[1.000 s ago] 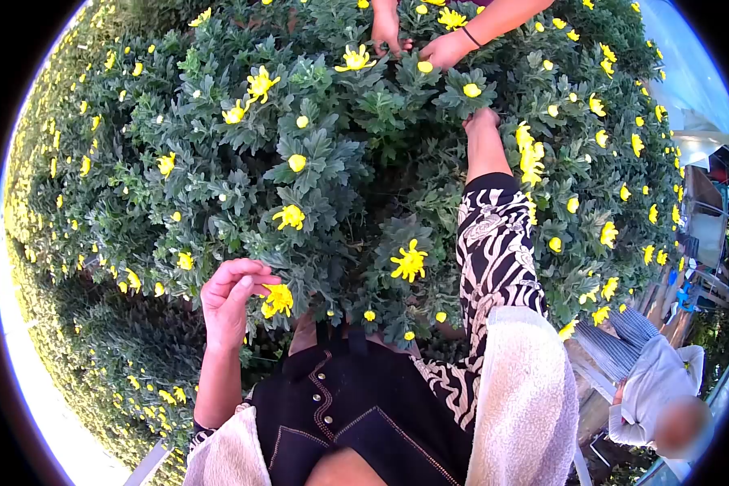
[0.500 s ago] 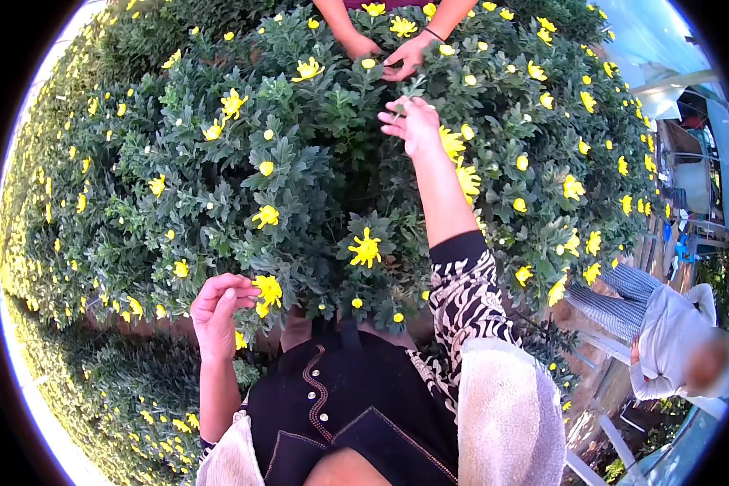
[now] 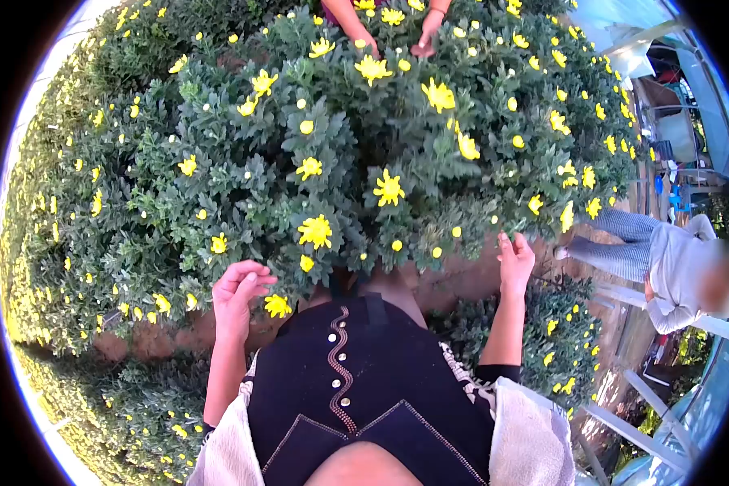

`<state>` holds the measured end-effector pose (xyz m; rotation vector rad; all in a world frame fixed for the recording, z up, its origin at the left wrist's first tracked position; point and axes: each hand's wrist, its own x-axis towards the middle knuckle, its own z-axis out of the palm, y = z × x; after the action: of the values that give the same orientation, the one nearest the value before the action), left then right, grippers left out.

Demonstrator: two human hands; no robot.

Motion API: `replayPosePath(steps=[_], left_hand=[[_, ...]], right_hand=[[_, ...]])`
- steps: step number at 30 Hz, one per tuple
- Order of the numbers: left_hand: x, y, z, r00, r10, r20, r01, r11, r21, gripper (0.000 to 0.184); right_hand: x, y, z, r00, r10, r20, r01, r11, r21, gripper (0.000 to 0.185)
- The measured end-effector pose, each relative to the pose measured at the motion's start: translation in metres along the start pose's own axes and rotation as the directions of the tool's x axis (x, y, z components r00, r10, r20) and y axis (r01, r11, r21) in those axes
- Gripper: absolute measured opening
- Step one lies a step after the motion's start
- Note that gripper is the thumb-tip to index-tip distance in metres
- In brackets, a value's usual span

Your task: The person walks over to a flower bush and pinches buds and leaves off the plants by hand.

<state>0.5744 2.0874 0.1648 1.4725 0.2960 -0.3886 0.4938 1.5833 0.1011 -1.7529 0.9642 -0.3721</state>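
Chrysanthemum plants (image 3: 283, 194) with dark green leaves, round buds and yellow flowers fill the view in front of me. My left hand (image 3: 239, 301) hovers at the near edge of the plants, fingers loosely bent and apart, with nothing visible in them. A yellow flower (image 3: 277, 306) is just to its right, and a larger yellow flower (image 3: 315, 232) stands further up. On the right, my right hand (image 3: 515, 263) is raised with thumb and fingertips pinched. A small green sprig (image 3: 513, 227) shows faintly at those fingertips, beside the leaves.
Across the plants, another person's hands (image 3: 426, 40) reach into the foliage. To the right, a person in a grey top (image 3: 679, 263) stands by pale beams (image 3: 664, 425). Bare soil (image 3: 462, 283) and another row of plants (image 3: 130, 405) lie on my near side.
My right hand has drawn back from the far plants toward me and to the right. The left hand has shifted slightly right. The other person's hands have moved apart, and my view has shifted.
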Motion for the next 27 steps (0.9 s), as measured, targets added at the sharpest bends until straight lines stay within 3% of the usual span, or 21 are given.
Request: replayPosePath(steps=[2,3,7,9,11,13,15,17,20,23,27], left_hand=[[-0.002,0.002,-0.001,0.999,-0.035,0.035,0.033,0.998,0.046,0.017],[0.000,0.000,-0.002,0.998,-0.008,0.064,0.005,0.999,0.051,0.017],[-0.011,0.000,0.006,0.991,-0.002,0.135,-0.008,0.997,0.077,0.018],[-0.021,-0.003,0.019,0.991,-0.013,0.131,0.001,0.996,0.086,0.018],[-0.030,-0.011,0.033,0.991,-0.030,0.134,0.023,0.998,0.051,0.019],[-0.035,-0.026,0.045,0.991,-0.038,0.126,0.038,0.999,0.006,0.018],[-0.041,-0.033,0.064,0.991,-0.085,0.105,0.089,0.996,-0.030,0.018],[-0.042,-0.031,0.086,0.990,-0.093,0.106,0.098,0.994,-0.047,0.018],[-0.038,-0.024,0.114,0.988,-0.089,0.129,0.095,0.995,-0.038,0.018],[-0.031,-0.014,0.135,0.984,-0.073,0.164,0.069,0.997,0.030,0.018],[-0.030,-0.007,0.157,0.983,-0.069,0.170,0.046,0.990,0.133,0.018]], right_hand=[[-0.019,0.030,-0.012,0.999,0.050,-0.010,-0.051,0.989,-0.142,0.024],[-0.029,0.035,-0.011,0.993,0.116,-0.012,-0.116,0.990,-0.074,0.019],[-0.030,0.113,-0.022,0.976,0.213,0.052,-0.181,0.917,-0.354,0.011],[-0.028,0.133,-0.018,0.979,0.157,0.130,-0.054,0.814,-0.578,0.015],[-0.028,0.151,-0.010,0.973,0.201,0.113,-0.099,0.807,-0.582,0.022],[-0.025,0.141,0.001,0.995,0.005,0.100,0.060,0.767,-0.639,0.025],[-0.016,0.117,0.005,0.982,0.052,0.180,0.053,0.843,-0.536,0.027],[-0.005,0.093,0.013,0.931,0.067,0.359,0.038,0.960,-0.277,0.030],[0.015,0.072,0.034,0.882,-0.020,0.471,0.075,0.992,-0.097,0.033],[0.039,0.053,0.069,0.893,-0.070,0.445,0.029,0.995,0.097,0.043],[0.061,0.008,0.108,0.879,-0.245,0.409,0.221,0.969,0.108,0.065]])
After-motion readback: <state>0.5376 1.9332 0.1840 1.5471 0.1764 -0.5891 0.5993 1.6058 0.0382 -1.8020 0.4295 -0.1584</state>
